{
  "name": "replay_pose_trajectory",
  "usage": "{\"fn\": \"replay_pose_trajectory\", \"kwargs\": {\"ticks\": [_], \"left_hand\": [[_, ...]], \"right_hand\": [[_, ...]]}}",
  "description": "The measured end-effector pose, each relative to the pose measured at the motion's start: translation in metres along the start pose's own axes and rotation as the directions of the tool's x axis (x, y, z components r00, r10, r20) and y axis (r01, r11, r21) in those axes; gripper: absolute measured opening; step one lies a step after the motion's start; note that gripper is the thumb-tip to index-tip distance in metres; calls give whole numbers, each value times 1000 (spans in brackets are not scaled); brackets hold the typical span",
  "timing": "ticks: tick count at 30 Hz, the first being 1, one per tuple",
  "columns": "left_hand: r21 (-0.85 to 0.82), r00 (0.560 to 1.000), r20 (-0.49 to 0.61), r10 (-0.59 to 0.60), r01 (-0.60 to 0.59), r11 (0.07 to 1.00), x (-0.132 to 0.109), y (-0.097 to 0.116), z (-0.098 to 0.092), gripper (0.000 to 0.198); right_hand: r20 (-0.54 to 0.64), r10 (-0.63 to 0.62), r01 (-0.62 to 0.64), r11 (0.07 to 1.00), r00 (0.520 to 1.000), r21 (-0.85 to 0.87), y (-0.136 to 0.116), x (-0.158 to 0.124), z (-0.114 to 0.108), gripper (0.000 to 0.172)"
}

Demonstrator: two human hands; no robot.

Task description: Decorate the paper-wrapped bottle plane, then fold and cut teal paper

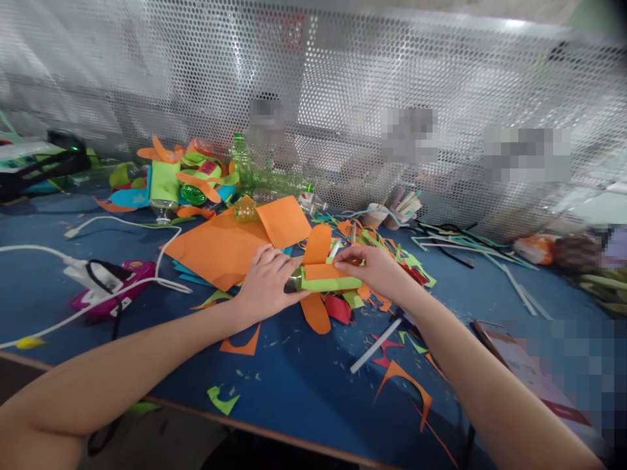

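Note:
A small plastic bottle wrapped in light green paper (331, 284) lies sideways in front of me, its dark clear end (292, 281) showing at the left. Orange paper wings stick out from it, one upward (318, 244) and one toward me (316, 313). My left hand (268, 284) is closed around the bottle's left end, thumb below and fingers above. With thumb and fingers pinched together, my right hand (368, 266) presses the edge of an orange paper strip (321, 271) along the top of the green wrap. Fingertips hide part of that strip.
Orange sheets (220, 251) lie behind my left hand. Paper scraps (404, 385) and a glue stick (375, 346) are near my right forearm. A purple power strip (132, 284) with white cables sits left. Decorated bottles (164, 186) stand behind, before a perforated metal screen (353, 98).

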State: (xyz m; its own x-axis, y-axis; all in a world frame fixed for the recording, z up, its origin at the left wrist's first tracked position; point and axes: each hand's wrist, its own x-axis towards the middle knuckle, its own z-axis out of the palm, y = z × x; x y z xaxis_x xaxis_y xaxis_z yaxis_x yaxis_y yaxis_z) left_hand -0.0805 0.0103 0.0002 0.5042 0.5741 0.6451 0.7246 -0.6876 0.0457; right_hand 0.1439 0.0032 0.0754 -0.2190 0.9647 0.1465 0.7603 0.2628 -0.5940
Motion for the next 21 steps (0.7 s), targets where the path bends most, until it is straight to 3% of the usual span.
{"fn": "replay_pose_trajectory", "kwargs": {"ticks": [10, 21], "left_hand": [[2, 1000, -6, -27, 27, 1000, 0, 2, 1, 61], [-3, 998, -63, 24, -24, 1000, -3, -1, 3, 48]], "right_hand": [[-81, -7, 5, 1000, 997, -25, -2, 3, 8, 5], [-88, -70, 66, 997, 994, -42, 1, 3, 11, 7]]}}
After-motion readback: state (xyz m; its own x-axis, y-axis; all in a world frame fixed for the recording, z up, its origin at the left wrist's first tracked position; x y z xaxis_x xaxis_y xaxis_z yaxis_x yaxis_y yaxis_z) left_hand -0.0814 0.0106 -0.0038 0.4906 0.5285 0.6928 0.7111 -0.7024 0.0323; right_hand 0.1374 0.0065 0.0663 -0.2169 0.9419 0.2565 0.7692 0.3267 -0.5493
